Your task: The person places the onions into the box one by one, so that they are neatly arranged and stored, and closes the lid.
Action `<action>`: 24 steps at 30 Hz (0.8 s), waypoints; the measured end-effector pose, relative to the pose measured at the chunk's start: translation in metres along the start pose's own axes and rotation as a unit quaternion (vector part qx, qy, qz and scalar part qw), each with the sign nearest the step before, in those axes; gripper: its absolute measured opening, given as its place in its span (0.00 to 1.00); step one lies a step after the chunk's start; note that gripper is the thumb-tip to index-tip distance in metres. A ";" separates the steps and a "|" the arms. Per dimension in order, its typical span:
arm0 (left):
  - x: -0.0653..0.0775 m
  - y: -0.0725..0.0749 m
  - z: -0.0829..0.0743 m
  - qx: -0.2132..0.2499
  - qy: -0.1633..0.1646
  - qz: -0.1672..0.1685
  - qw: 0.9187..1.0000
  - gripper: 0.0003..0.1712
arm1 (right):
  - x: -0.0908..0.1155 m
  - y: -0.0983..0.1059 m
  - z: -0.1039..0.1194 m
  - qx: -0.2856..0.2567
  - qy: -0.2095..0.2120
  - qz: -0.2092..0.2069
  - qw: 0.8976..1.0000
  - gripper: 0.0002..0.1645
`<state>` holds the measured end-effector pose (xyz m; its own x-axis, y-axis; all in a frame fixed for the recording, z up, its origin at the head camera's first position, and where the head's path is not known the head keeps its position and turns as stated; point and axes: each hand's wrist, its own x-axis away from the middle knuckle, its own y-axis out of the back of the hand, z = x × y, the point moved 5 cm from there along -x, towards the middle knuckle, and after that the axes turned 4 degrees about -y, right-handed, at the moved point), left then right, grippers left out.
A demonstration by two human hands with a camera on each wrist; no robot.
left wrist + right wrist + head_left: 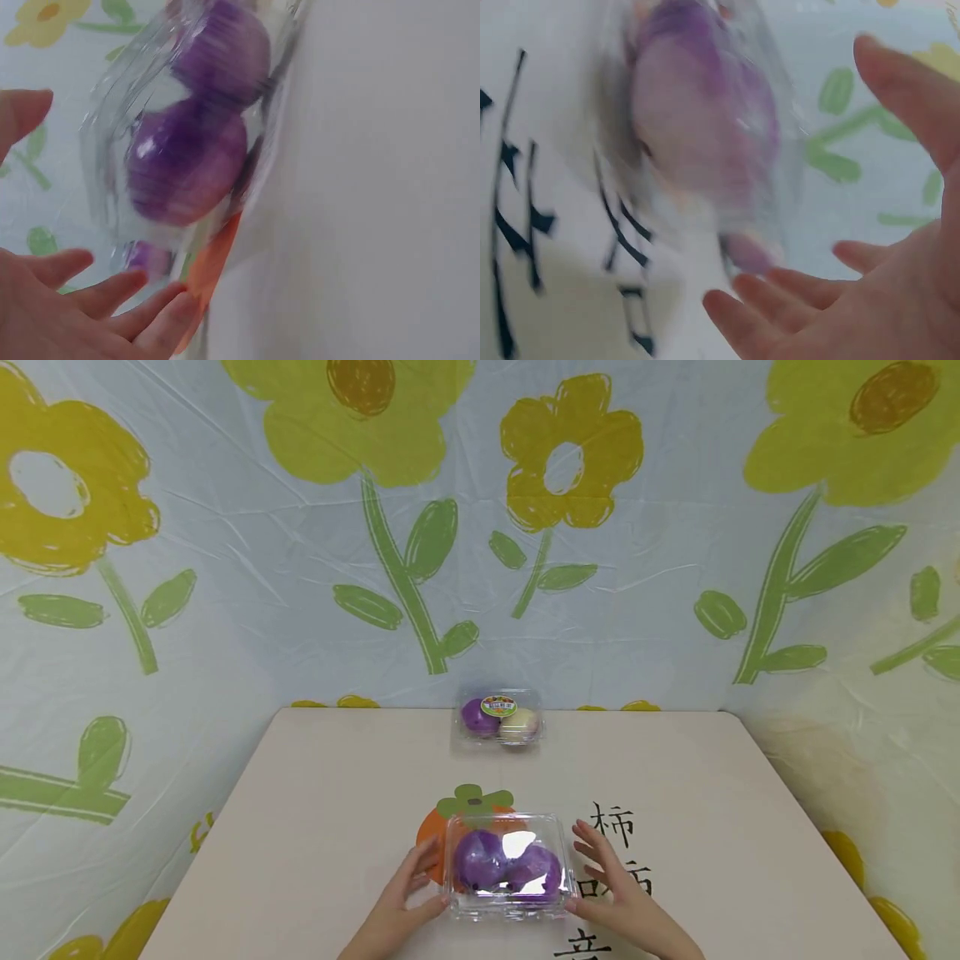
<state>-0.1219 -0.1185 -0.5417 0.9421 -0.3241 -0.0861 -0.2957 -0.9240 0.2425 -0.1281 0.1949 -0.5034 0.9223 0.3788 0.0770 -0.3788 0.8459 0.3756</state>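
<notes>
A clear plastic clamshell box (468,906) with its lid down lies near the front of the table, over a printed orange persimmon. Inside it sit two round, glossy purple pieces of produce (480,858). My left hand (405,893) is at the box's left side, its fingers spread and gently bent. On the other side is my right hand (618,893), palm towards the box and thumb near the front corner. Both wrist views show a gap between the fingers and the box wall (101,172), with nothing in either palm.
A second clear box (467,735) stands at the table's back edge, holding one purple and one pale round piece under an oval label (498,707). Black characters (613,825) are printed on the pale table (337,793). Flower-print cloth (637,635) hangs behind and at both sides.
</notes>
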 end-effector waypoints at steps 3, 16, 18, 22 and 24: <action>0.000 -0.011 0.001 0.020 0.017 0.012 1.000 0.53 | -0.004 -0.013 -0.004 -0.020 -0.015 0.023 0.999 0.67; -0.009 -0.038 0.005 0.096 -0.086 0.059 0.990 0.62 | -0.013 -0.037 -0.023 -0.062 -0.073 0.056 0.994 0.72; -0.009 -0.038 0.007 0.085 -0.093 0.054 0.991 0.61 | -0.013 -0.038 -0.023 -0.057 -0.073 0.059 0.994 0.70; -0.011 -0.037 0.008 0.081 -0.124 0.045 0.988 0.59 | -0.013 -0.038 -0.022 -0.053 -0.073 0.060 0.994 0.69; -0.012 -0.037 0.007 0.084 -0.147 0.043 0.985 0.59 | -0.014 -0.038 -0.023 -0.052 -0.072 0.061 0.994 0.69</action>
<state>-0.1237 -0.0816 -0.5566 0.8328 -0.4246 -0.3551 -0.4174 -0.9031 0.1009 -0.1288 0.1661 -0.5399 0.8677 0.4299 0.2496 -0.4875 0.8341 0.2580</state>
